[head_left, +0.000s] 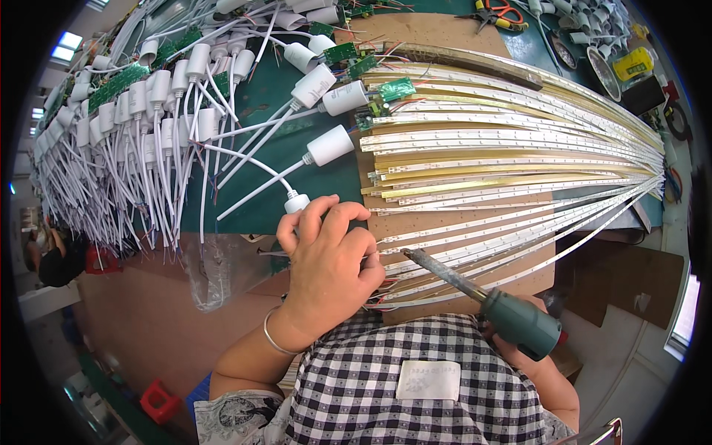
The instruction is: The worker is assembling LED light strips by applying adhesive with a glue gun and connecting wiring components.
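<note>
My left hand [330, 248] is closed in a pinch at the left ends of the LED strips [460, 141]; whatever lies between its fingertips is hidden. Just behind its fingers a white cylindrical cap [295, 202] with a white cable shows in part. In my right hand [513, 347] is a soldering iron [523, 322] with a dark green handle. Its tip points left and hovers over or touches a strip end near my left fingertips; I cannot tell which. More white caps [330, 144] lie at the strip ends, with small green circuit boards [397, 90] and thin wires.
A large heap of white caps with cables [148, 133] covers the left side. The strips rest on a brown board [437, 30], crossed by a dark wooden bar [467, 63]. Red-handled pliers [504, 15] and a yellow container [634, 64] are at the back right. A clear plastic bag [211, 274] hangs off the table's front edge.
</note>
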{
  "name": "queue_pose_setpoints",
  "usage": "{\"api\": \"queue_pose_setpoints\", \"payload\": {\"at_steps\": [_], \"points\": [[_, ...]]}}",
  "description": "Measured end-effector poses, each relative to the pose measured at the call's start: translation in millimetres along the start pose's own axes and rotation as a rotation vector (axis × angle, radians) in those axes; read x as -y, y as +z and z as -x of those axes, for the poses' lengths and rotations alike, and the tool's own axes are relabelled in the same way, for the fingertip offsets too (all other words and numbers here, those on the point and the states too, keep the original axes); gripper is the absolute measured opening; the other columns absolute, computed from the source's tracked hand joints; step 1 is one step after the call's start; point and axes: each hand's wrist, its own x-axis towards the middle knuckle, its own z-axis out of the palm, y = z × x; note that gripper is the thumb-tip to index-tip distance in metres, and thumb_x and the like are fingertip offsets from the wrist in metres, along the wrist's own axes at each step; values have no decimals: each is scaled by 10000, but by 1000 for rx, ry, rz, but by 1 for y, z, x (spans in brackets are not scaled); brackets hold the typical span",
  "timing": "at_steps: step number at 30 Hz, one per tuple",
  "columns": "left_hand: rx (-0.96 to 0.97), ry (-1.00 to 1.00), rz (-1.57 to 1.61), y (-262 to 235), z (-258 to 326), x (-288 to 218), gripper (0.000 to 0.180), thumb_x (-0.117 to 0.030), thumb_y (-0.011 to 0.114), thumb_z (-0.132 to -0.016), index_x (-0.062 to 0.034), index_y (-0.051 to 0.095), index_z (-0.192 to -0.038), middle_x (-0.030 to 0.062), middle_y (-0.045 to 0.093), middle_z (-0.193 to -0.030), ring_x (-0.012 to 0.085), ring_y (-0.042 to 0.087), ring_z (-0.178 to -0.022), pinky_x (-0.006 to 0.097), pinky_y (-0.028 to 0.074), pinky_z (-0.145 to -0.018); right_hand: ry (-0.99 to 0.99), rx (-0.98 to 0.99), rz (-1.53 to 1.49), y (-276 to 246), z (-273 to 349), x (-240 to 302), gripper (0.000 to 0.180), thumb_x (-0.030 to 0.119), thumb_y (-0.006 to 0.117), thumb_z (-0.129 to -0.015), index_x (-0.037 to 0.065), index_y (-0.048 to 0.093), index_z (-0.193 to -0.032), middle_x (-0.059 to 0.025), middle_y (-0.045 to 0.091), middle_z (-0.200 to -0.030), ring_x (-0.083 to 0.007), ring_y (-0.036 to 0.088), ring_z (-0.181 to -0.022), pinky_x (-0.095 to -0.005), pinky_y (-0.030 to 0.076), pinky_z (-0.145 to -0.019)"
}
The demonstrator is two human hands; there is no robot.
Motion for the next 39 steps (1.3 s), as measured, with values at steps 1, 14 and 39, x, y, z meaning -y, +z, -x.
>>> {"api": "queue_pose_setpoints", "payload": {"at_steps": [1, 14, 39], "points": [[1, -1, 1, 0, 0, 0, 140, -93, 704, -649, -137, 577, -688, 14, 564, -1154, 301, 424, -1221, 490, 208, -987, 1, 2, -1, 0, -1, 1, 282, 154, 725, -752, 63, 699, -1018, -105, 677, -1040, -297, 621, -985, -394, 511, -831], [-30, 4, -16, 8, 7, 2, 110, -93, 666, -707, -123, 576, -762, 34, 549, -1171, 294, 447, -1212, 501, 205, -1006, -161, -25, 141, -4, -20, 7, 250, 193, 694, -795, 63, 697, -1008, -103, 694, -1030, -302, 647, -948, -394, 528, -815], [-64, 1, -25, 13, 6, -1, 139, -83, 645, -697, -114, 529, -767, 57, 534, -1163, 307, 460, -1193, 514, 195, -1023, -160, 40, 158, -3, -26, 10, 250, 194, 685, -813, 74, 704, -1031, -97, 695, -1068, -289, 643, -963, -381, 506, -845]]}}
